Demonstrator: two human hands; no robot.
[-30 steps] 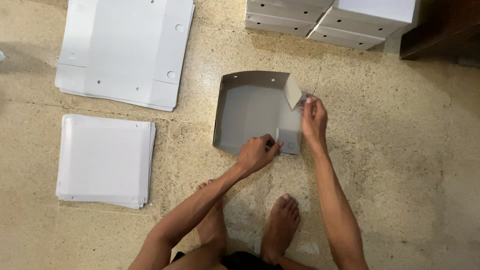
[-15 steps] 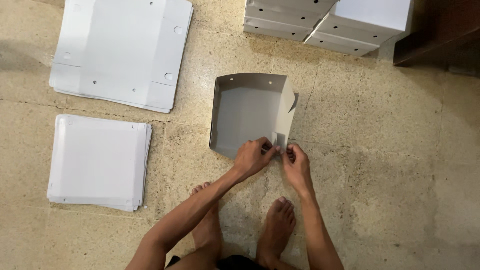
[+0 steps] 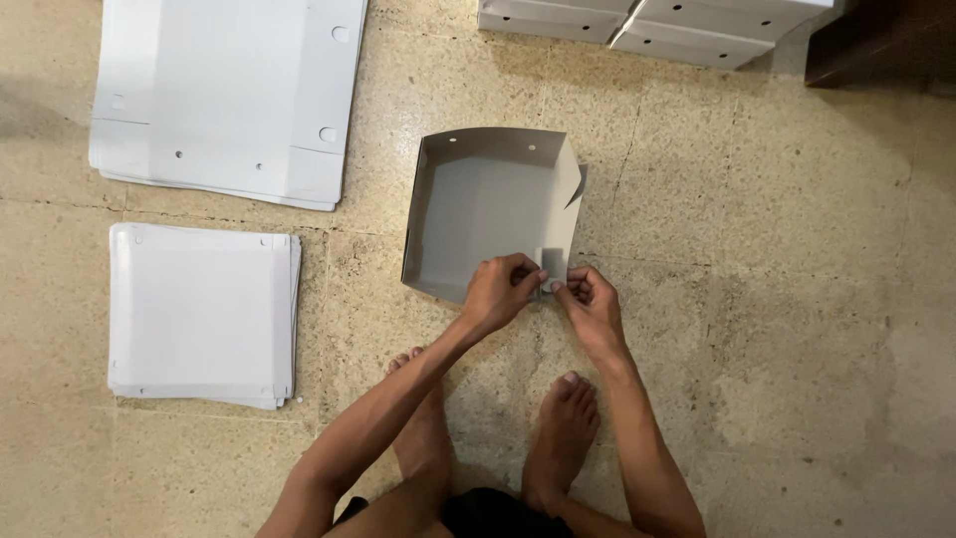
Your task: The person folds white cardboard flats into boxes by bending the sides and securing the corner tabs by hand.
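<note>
A half-folded grey cardboard box (image 3: 478,204) lies on the speckled floor in front of my bare feet, three of its walls standing. My left hand (image 3: 498,291) and my right hand (image 3: 590,302) meet at the box's near right corner. Both pinch a small grey corner flap (image 3: 553,267) between their fingertips, pressing it against the near wall. The right side wall leans outward at its far end.
A stack of flat white cardboard sheets (image 3: 199,309) lies at left, a larger flat stack (image 3: 224,95) behind it. Several assembled white boxes (image 3: 657,25) are piled at the top, next to dark wooden furniture (image 3: 886,40). My feet (image 3: 558,438) stand just behind the box.
My right hand has come down from the far end of the right wall to the near corner, joining the left hand on the flap. The view has shifted slightly.
</note>
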